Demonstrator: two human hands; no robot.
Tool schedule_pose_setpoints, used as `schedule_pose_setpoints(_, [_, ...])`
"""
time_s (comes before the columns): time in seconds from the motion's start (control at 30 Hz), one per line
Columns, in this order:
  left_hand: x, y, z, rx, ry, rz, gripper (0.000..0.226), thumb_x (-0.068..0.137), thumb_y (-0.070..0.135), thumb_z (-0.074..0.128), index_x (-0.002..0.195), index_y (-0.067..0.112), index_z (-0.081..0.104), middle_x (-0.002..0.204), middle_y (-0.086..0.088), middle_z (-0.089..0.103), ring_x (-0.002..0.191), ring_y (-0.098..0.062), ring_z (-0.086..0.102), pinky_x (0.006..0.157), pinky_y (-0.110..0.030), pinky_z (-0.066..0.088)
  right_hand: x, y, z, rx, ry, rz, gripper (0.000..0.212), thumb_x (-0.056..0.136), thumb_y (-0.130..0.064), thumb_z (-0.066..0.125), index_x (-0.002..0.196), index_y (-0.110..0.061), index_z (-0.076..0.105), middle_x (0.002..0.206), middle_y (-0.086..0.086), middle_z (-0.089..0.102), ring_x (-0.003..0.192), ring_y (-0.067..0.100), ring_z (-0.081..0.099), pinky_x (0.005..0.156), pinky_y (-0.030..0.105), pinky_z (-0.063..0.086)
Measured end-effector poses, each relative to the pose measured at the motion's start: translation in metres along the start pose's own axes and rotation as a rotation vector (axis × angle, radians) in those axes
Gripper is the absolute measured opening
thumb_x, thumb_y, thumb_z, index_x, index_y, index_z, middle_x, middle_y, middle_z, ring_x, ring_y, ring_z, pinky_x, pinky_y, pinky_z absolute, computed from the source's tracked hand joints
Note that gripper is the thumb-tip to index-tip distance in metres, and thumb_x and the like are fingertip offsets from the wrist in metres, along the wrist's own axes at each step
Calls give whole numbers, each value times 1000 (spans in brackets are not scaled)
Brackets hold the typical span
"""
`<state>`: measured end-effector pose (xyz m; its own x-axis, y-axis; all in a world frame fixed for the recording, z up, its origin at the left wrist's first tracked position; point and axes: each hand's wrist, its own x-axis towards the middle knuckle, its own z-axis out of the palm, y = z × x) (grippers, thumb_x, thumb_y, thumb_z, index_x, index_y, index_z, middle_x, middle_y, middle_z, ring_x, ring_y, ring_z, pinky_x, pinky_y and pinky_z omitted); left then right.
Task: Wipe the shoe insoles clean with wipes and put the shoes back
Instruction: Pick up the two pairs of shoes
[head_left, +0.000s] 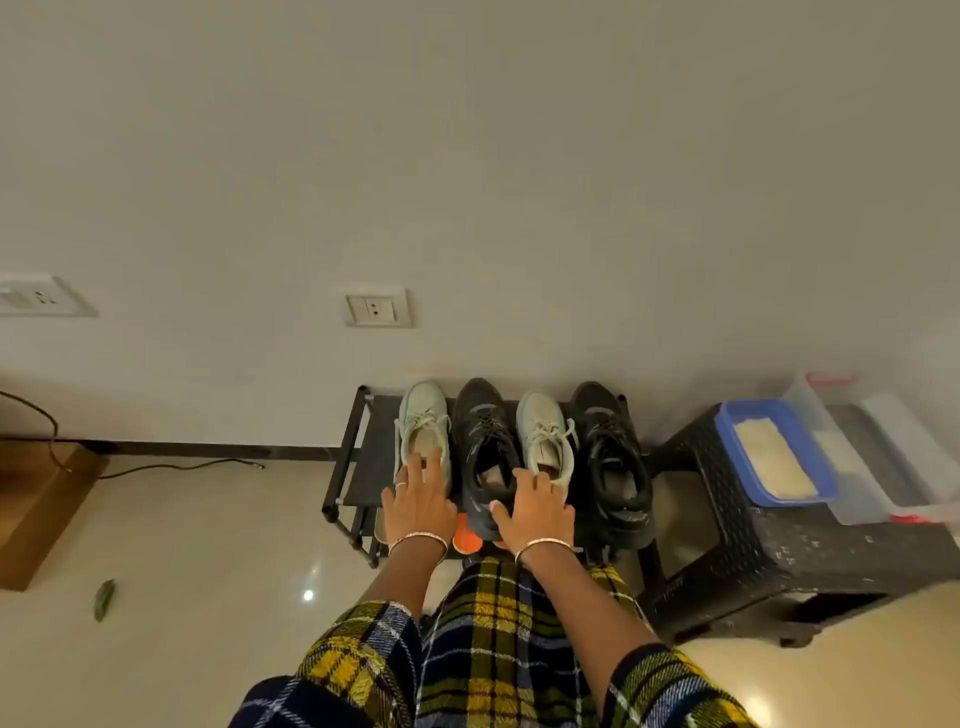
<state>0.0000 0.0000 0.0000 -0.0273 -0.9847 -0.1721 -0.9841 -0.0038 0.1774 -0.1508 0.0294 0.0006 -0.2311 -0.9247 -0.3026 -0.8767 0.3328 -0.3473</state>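
Observation:
Four shoes stand in a row on a low black rack (363, 457) against the wall, toes to the wall. From the left: a pale green sneaker (423, 415), a black sneaker (483, 436), a second pale green sneaker (543, 426) and a second black sneaker (608, 447). My left hand (418, 501) lies over the heel of the left pale sneaker, fingers straight. My right hand (535, 506) lies over the heel of the second pale sneaker, fingers reaching into its opening. No wipe is in view.
A black plastic stool (769, 545) stands right of the rack, carrying a blue-rimmed tub (727, 426) and clear containers (857, 499). Something orange (467, 540) sits on the rack's lower shelf. A cable (182, 465) trails on the tiled floor at left, near a wooden board (41, 509).

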Motion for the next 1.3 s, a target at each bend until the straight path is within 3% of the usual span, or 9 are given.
schedule_pose_setpoints(0.17, [32,-9,26,-31,-135,-132,70,88,29,59,147,29,22,160,-6,8,141,-33,28,108,-51,35,23,3,27,70,-190,57,64,88,-52,60,141,-27,34,136,9,45,124,34,48,96,47,48])
schedule_pose_setpoints(0.27, [45,-14,38,-35,-86,-194,62,88,29,62,142,26,31,160,-10,-1,141,-35,28,105,-50,37,34,2,35,123,-201,54,55,90,-42,64,135,-22,39,129,12,49,116,35,55,92,44,52])
schedule_pose_setpoints(0.33, [52,-16,43,-70,-79,-290,57,91,28,59,142,24,34,158,-15,9,135,-36,38,102,-48,40,38,2,39,142,-184,60,50,89,-39,66,130,-21,43,126,11,50,113,35,56,89,43,52])
schedule_pose_setpoints(0.4, [55,-18,46,-137,-105,-354,51,94,29,54,141,24,34,145,-17,36,121,-36,51,97,-48,44,40,3,40,146,-171,62,49,87,-40,68,127,-21,45,123,10,51,111,34,57,87,42,52])
schedule_pose_setpoints(0.47, [56,-18,47,-165,-106,-330,41,96,30,49,135,23,38,121,-13,58,108,-34,60,90,-46,47,40,4,41,148,-161,60,48,86,-41,69,123,-20,48,118,9,53,108,32,57,87,40,52])
schedule_pose_setpoints(0.57, [55,-18,42,-131,-97,-276,31,98,30,44,127,20,45,105,-12,66,97,-34,65,81,-42,52,38,2,39,149,-135,53,44,85,-42,72,117,-19,53,114,8,58,106,31,59,87,40,54])
schedule_pose_setpoints(0.83, [8,-22,15,-104,-98,-196,30,96,30,44,124,19,47,99,-12,68,90,-33,65,67,-36,46,9,-16,18,113,-38,-13,46,84,-48,72,111,-16,55,105,9,68,102,30,64,81,38,53])
schedule_pose_setpoints(1.07, [-51,-31,-19,-144,67,-85,23,95,31,49,115,22,47,93,-3,66,79,-24,65,59,-32,47,-44,-24,-8,176,94,-39,43,86,-46,71,113,-16,55,103,8,67,100,28,64,80,35,50])
schedule_pose_setpoints(1.3, [-96,-38,-59,-261,288,-59,26,91,34,50,116,23,49,89,-7,68,83,-31,64,63,-35,50,-93,-38,-60,234,246,-200,39,84,-44,73,107,-18,56,98,7,69,96,28,64,81,37,51])
